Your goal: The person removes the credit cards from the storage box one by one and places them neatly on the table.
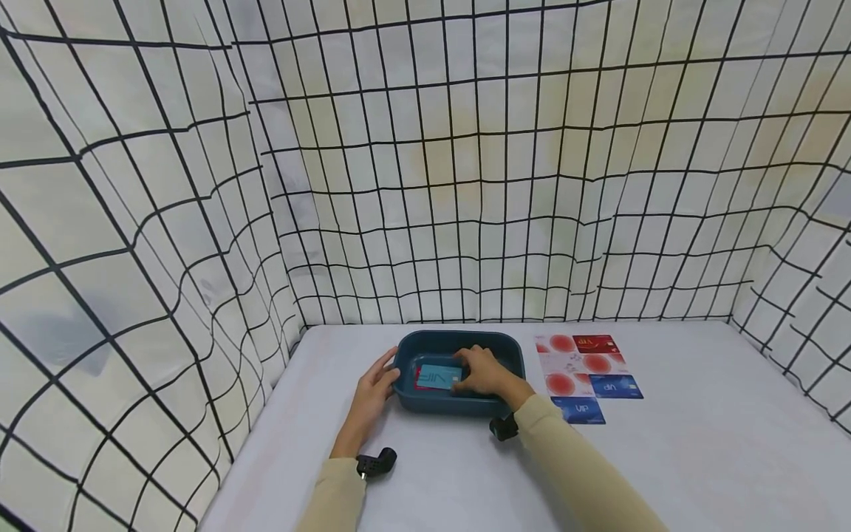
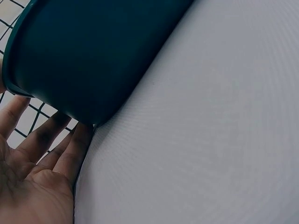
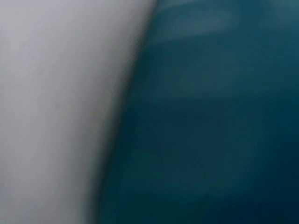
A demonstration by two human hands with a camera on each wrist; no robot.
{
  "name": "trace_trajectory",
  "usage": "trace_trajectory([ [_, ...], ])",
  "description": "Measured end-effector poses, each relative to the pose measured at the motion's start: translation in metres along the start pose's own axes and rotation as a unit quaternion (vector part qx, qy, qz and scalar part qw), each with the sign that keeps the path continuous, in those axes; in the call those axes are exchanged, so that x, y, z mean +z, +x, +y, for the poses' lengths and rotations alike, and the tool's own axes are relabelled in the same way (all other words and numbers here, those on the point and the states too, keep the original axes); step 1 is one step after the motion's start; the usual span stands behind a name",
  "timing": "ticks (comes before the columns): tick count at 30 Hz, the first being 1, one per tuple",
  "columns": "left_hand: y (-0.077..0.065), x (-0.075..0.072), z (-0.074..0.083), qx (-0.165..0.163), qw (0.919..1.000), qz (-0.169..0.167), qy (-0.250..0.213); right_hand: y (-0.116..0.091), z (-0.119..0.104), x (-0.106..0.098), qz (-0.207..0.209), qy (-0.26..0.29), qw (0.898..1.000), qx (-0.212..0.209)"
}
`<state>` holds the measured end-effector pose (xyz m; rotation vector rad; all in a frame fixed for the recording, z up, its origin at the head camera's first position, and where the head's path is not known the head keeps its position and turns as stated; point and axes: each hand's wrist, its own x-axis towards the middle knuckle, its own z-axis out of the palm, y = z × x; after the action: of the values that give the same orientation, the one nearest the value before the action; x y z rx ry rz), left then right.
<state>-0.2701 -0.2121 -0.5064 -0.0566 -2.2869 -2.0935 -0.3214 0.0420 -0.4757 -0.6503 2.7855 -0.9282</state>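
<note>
1. Find a light-blue, rectangular, plastic-looking card (image 1: pixel 437 375) lying on the floor of a dark-teal, round-cornered, plastic-looking bin (image 1: pixel 432 403), with a red card (image 1: pixel 418 384) showing from underneath.
2. Note the left hand (image 1: pixel 374 388) at the left end of the bin, touching the outer wall with nearly straight, spread fingers, not wrapped round it.
3. See the right hand (image 1: pixel 485 372) inside, at the right end of the light-blue card, with thumb and bent fingertips apart; cannot tell whether clamped on anything, given the blurred right wrist view.
4. Expect little weight, a springy stiffness and a slippery face; probably hard to pick up while flat.
5. Best take hold by opposite long edges, or by a raised corner, minding the red card beneath, likely to slide along.
6. Probably treat the bin as light and rigid; steady by the rim.
</note>
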Motion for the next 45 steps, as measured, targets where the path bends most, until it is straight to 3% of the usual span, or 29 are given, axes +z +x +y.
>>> trace_trajectory([
  [9,0.001,-0.0005,0.0008,-0.002,0.9999,-0.003,-0.01,0.0007,-0.0021,0.0026,0.002,-0.043,0.999,0.005],
  [21,-0.0007,-0.0019,-0.005,-0.002,1.0,0.003,-0.007,-0.0031,-0.0045,0.005,0.009,-0.038,0.999,-0.002],
  [45,0.0013,-0.0008,-0.0019,0.001,0.9999,-0.004,-0.01,0.0004,-0.0014,0.0016,0.033,-0.015,0.999,0.002],
])
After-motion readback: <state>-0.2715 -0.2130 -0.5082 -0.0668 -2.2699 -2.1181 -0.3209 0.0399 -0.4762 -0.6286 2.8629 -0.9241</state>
